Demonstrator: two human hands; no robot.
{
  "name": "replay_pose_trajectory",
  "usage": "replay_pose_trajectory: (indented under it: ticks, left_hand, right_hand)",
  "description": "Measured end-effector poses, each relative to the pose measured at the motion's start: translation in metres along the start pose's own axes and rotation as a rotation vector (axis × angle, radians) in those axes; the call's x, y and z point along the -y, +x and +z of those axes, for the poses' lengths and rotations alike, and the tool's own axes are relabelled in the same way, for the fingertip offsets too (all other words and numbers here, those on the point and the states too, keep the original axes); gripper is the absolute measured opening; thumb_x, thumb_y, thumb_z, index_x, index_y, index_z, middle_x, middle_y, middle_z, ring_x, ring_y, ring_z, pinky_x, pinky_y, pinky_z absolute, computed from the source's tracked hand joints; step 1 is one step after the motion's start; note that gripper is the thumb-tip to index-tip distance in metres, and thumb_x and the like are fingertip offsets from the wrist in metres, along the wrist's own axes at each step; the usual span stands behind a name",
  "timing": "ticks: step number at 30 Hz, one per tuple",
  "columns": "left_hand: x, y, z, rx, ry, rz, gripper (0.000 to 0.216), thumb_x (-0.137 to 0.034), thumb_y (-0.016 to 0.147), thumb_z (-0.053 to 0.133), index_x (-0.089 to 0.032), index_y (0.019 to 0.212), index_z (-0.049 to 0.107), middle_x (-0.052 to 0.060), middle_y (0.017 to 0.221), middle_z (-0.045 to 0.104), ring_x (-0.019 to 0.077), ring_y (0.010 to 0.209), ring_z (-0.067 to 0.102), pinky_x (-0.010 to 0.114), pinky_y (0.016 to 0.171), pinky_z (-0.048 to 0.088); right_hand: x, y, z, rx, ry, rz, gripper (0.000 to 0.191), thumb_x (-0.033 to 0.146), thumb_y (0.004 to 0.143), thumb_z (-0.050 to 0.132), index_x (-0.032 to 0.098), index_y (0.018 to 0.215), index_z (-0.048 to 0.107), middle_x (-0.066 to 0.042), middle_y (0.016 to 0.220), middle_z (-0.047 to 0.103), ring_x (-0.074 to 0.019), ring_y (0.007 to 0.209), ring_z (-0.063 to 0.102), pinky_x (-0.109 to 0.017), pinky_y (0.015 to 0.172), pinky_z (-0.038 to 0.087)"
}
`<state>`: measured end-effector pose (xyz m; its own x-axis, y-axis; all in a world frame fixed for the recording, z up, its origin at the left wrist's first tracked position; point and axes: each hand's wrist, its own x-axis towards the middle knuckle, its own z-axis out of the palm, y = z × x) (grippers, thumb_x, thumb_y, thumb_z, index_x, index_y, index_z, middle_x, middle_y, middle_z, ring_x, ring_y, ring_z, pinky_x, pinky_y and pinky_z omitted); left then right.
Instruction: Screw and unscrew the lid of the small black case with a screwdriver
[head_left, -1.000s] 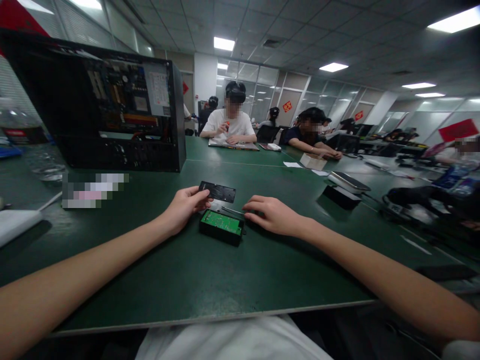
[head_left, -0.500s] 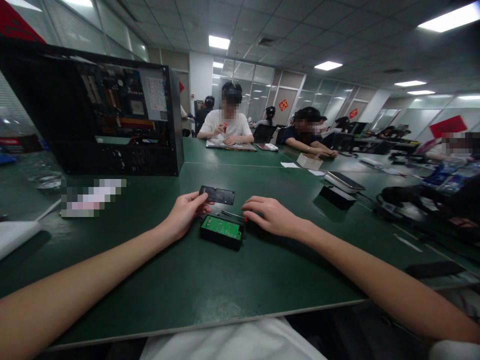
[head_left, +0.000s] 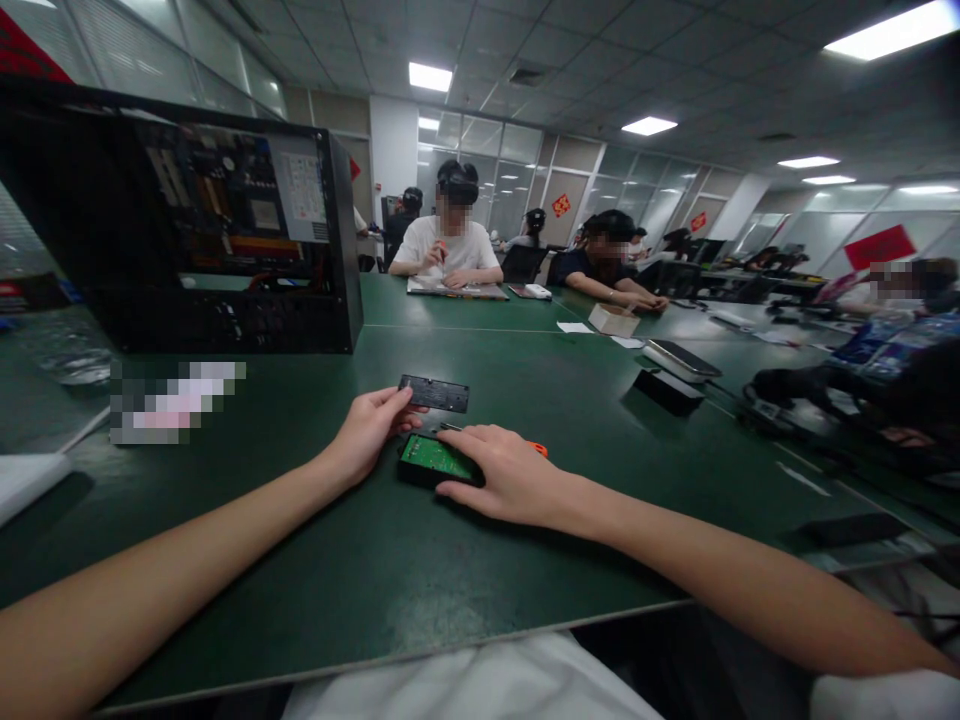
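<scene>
My left hand (head_left: 367,430) pinches the left end of a flat black cover (head_left: 439,394), thumb on top, and keeps it raised just behind a small black box (head_left: 420,474). A green circuit board (head_left: 431,456) shows inside the open box, which sits on the table. Over the right end of this box lies my right hand (head_left: 514,475), thumb along the near side and fingers across the far side, gripping it. Beyond the right hand is a screwdriver (head_left: 539,450) with an orange handle, mostly hidden by that hand.
An open computer case (head_left: 341,250) stands at the back left of the green table (head_left: 360,570). To the right are a small black box (head_left: 667,391) and a light open box (head_left: 613,319). Across the table, a person in white (head_left: 480,245) and another in dark clothes (head_left: 592,275) sit working.
My right hand has moved left and nearer, from beside the screwdriver onto the box's right end. The left hand still holds the cover in about the same place.
</scene>
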<state>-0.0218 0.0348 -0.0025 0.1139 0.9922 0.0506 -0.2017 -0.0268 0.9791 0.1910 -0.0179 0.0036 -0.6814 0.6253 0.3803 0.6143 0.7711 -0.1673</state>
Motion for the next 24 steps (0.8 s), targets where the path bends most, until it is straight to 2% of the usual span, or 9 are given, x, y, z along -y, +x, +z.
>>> replay_pose_trajectory:
  ticks: [4, 7, 9, 12, 14, 16, 19, 22, 24]
  left_hand:
    - [-0.001, 0.0, 0.0, 0.011, 0.007, 0.009, 0.039, -0.046, 0.072, 0.083, -0.01, 0.083, 0.071, 0.007, 0.078, 0.074, 0.0133, 0.063, 0.063, 0.025, 0.063, 0.048]
    - [-0.001, 0.0, 0.0, 0.028, 0.014, 0.016, 0.04, -0.046, 0.071, 0.083, -0.01, 0.084, 0.072, 0.007, 0.08, 0.074, 0.0129, 0.063, 0.063, 0.025, 0.063, 0.049]
    - [0.0, 0.0, 0.0, 0.034, 0.023, 0.021, 0.039, -0.047, 0.072, 0.083, -0.01, 0.084, 0.072, 0.008, 0.08, 0.074, 0.0127, 0.063, 0.063, 0.025, 0.063, 0.049]
    - [0.002, 0.0, 0.0, 0.039, 0.039, 0.024, 0.039, -0.048, 0.073, 0.082, -0.011, 0.082, 0.072, 0.008, 0.079, 0.074, 0.0128, 0.063, 0.063, 0.025, 0.062, 0.048]
    - [0.003, -0.001, 0.001, 0.046, 0.048, 0.025, 0.04, -0.049, 0.073, 0.082, -0.011, 0.082, 0.072, 0.008, 0.078, 0.074, 0.0132, 0.064, 0.063, 0.025, 0.062, 0.048]
    - [0.003, -0.002, 0.002, 0.058, 0.058, 0.026, 0.04, -0.05, 0.073, 0.081, -0.011, 0.081, 0.073, 0.007, 0.075, 0.073, 0.0137, 0.064, 0.063, 0.025, 0.063, 0.048]
    - [0.003, -0.002, 0.003, 0.078, 0.075, 0.027, 0.041, -0.051, 0.073, 0.081, -0.011, 0.079, 0.074, 0.007, 0.074, 0.073, 0.0141, 0.064, 0.063, 0.025, 0.064, 0.048]
    - [0.003, -0.002, 0.004, 0.092, 0.089, 0.029, 0.041, -0.051, 0.073, 0.08, -0.011, 0.079, 0.074, 0.008, 0.078, 0.074, 0.014, 0.065, 0.063, 0.025, 0.064, 0.047]
    - [0.003, -0.003, 0.004, 0.099, 0.096, 0.03, 0.041, -0.051, 0.074, 0.08, -0.011, 0.079, 0.074, 0.008, 0.079, 0.075, 0.0138, 0.065, 0.064, 0.025, 0.064, 0.047]
  right_hand:
    - [0.004, -0.002, -0.007, -0.05, 0.092, -0.016, 0.05, 0.045, 0.092, 0.065, 0.015, 0.132, 0.062, -0.015, 0.115, 0.072, -0.0247, 0.1, 0.068, -0.037, 0.089, 0.054]
    - [-0.003, -0.012, -0.03, -0.117, 0.1, -0.001, 0.051, 0.043, 0.094, 0.063, 0.016, 0.137, 0.059, -0.014, 0.118, 0.071, -0.0249, 0.102, 0.068, -0.038, 0.09, 0.055]
    - [-0.019, -0.029, -0.052, -0.184, 0.057, 0.075, 0.05, 0.043, 0.094, 0.063, 0.017, 0.137, 0.059, -0.014, 0.121, 0.071, -0.026, 0.105, 0.068, -0.039, 0.092, 0.055]
    - [-0.061, -0.073, -0.09, -0.29, -0.069, 0.297, 0.051, 0.047, 0.093, 0.063, 0.018, 0.134, 0.063, -0.016, 0.125, 0.07, -0.0294, 0.107, 0.069, -0.042, 0.091, 0.054]
    - [-0.097, -0.112, -0.113, -0.304, -0.186, 0.532, 0.053, 0.051, 0.09, 0.064, 0.015, 0.128, 0.069, -0.019, 0.114, 0.074, -0.0302, 0.096, 0.072, -0.041, 0.082, 0.055]
    - [-0.133, -0.152, -0.134, -0.228, -0.308, 0.807, 0.056, 0.054, 0.086, 0.065, 0.013, 0.122, 0.073, -0.021, 0.097, 0.076, -0.0309, 0.082, 0.072, -0.04, 0.069, 0.052]
    - [-0.176, -0.205, -0.154, -0.088, -0.492, 1.168, 0.062, 0.055, 0.081, 0.063, 0.012, 0.125, 0.073, -0.017, 0.089, 0.077, -0.037, 0.085, 0.072, -0.042, 0.07, 0.052]
    - [-0.205, -0.247, -0.159, 0.017, -0.556, 1.346, 0.07, 0.062, 0.079, 0.057, 0.011, 0.126, 0.072, -0.018, 0.095, 0.077, -0.0407, 0.096, 0.071, -0.043, 0.075, 0.054]
    - [-0.219, -0.267, -0.155, -0.031, -0.596, 1.346, 0.068, 0.065, 0.075, 0.058, 0.014, 0.117, 0.076, -0.016, 0.086, 0.077, -0.0396, 0.087, 0.072, -0.042, 0.069, 0.055]
